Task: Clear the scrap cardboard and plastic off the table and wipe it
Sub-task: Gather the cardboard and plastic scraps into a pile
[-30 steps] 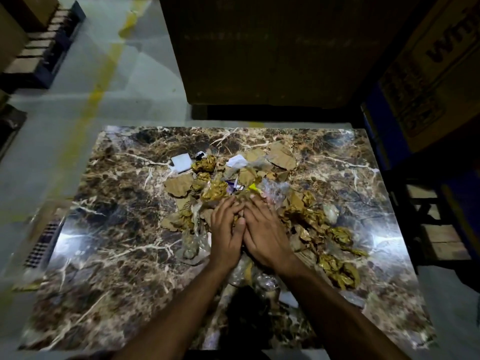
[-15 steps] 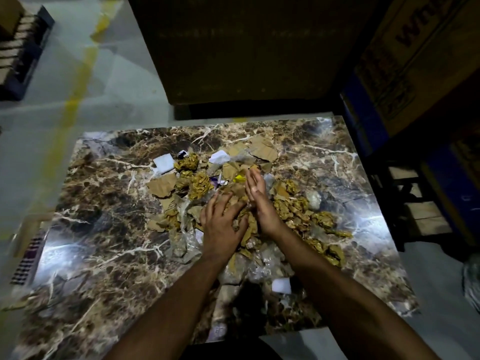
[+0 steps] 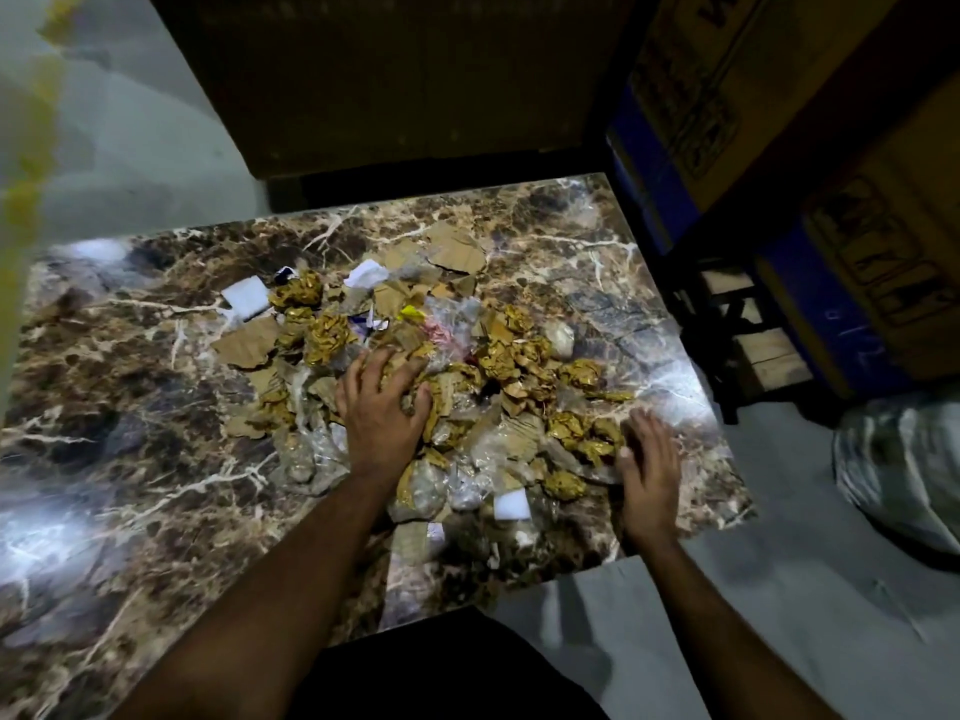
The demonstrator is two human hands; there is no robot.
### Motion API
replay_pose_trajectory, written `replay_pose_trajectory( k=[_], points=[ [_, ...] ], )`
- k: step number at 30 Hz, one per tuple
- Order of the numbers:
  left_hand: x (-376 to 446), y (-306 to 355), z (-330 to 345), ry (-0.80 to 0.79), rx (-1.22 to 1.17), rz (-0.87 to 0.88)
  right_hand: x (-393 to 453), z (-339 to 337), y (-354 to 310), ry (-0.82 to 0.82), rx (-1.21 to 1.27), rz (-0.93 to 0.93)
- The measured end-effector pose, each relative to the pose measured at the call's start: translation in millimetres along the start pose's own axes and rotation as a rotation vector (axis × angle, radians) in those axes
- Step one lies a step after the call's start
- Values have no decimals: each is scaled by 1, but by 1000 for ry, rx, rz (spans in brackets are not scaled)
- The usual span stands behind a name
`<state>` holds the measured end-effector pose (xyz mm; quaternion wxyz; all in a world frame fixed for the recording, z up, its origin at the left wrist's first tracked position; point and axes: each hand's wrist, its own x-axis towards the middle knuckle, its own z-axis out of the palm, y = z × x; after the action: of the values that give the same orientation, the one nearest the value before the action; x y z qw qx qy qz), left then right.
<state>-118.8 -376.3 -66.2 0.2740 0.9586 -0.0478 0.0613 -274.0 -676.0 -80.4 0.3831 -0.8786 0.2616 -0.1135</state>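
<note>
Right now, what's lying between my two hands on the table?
In the head view, crumpled gold wrappers, torn cardboard scraps and clear plastic fill the stretch between the left hand and right hand.

Head view: looking steeply down, close over the marble table [image 3: 130, 407], facing its far edge.

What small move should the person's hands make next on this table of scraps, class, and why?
Probably sweep the right hand inward, pushing the outer scraps toward the left hand. The left hand rests on the middle of the pile, the right sits at its edge, and scraps lie spread over the table.
</note>
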Motion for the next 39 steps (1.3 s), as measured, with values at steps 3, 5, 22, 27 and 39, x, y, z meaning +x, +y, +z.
replay_pose_trajectory(
  k=[3,5,22,27,39],
  points=[
    [-1,-2,2,1,-8,11,12,16,-21,-30,9,4],
    [-1,-3,3,8,-14,19,25,26,-44,-74,107,7],
    [3,3,1,-33,16,-43,80,97,-151,-443,394,-165],
    [6,10,-1,-40,-73,-106,86,108,-181,-474,194,-432],
    [14,11,-5,-75,-226,-107,72,137,-216,-696,160,-349]
  ],
)
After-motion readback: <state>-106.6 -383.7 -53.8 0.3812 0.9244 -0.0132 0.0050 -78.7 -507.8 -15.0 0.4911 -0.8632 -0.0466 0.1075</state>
